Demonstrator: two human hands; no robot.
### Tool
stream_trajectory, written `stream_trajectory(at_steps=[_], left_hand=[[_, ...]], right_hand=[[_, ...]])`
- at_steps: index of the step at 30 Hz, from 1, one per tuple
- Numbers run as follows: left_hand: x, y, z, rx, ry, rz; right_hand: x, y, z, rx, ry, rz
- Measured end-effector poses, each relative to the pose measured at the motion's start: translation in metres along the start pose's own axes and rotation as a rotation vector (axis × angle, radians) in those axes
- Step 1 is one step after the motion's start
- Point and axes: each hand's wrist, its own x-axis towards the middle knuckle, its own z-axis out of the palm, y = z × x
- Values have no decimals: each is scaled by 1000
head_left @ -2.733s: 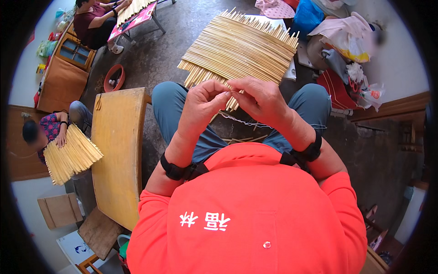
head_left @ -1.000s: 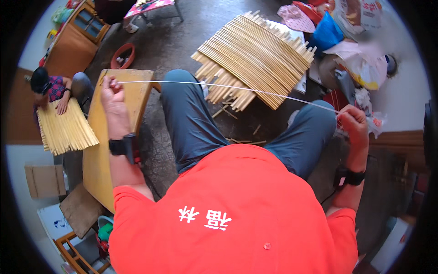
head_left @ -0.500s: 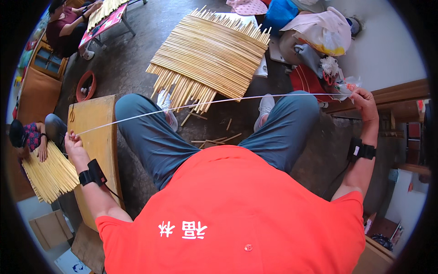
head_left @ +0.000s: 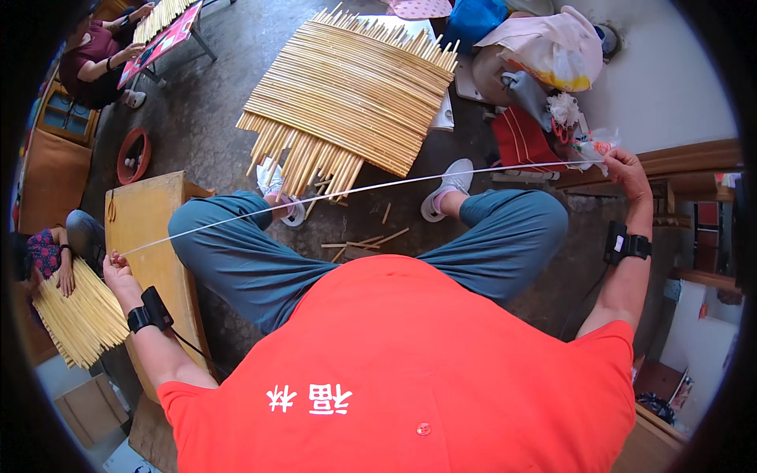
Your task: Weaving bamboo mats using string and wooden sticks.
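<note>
A thin white cord [head_left: 505, 167] is stretched nearly straight across the view, passing above my knees. My left hand [head_left: 120, 272], beside the wooden bench, pinches its left end. At the far right my right hand [head_left: 625, 169] grips the other end with closed fingers. Beyond the cord, in front of my feet, lies a large pile of thin light-brown sticks [head_left: 347, 91]. Its upper layer runs sideways, and the sticks beneath poke out crosswise at the near and far edges. Whether the cord touches my knees I cannot tell.
To my left stands a wooden bench [head_left: 154, 213] with scissors [head_left: 111, 207] on it. A co-worker's hand [head_left: 65, 280] rests on pale sticks [head_left: 83, 311]; another person sits at a red table [head_left: 169, 43]. Stick offcuts [head_left: 367, 243] lie between my feet. Bags [head_left: 544, 47] crowd the back right.
My left hand has moved slightly nearer and the cord's left end with it. My knees have spread apart. The pile appears shifted a little left as the view moved.
</note>
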Motion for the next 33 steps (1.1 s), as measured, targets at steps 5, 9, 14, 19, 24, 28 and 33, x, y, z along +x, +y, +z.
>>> stream_trajectory(at_steps=[5, 9, 14, 19, 24, 28, 33], left_hand=[[-10, -1, -1, 14, -81, 50], [-13, -3, 2, -10, 12, 20], [-11, -10, 7, -27, 34, -81], [-11, -21, 10, 43, -20, -77], [-8, -28, 17, -17, -54, -134], [-10, -32, 18, 64, -162, -140], [-31, -36, 28, 87, -142, -145]], right_hand=[[12, 11, 0, -203, -62, -15], [25, 19, 1, -166, 89, 19], [36, 33, -3, 135, 412, -48], [39, 50, -12, 490, 617, -52], [38, 63, -27, 828, 545, -268], [35, 68, -40, 940, 629, -289], [27, 70, -46, 911, 559, -339]])
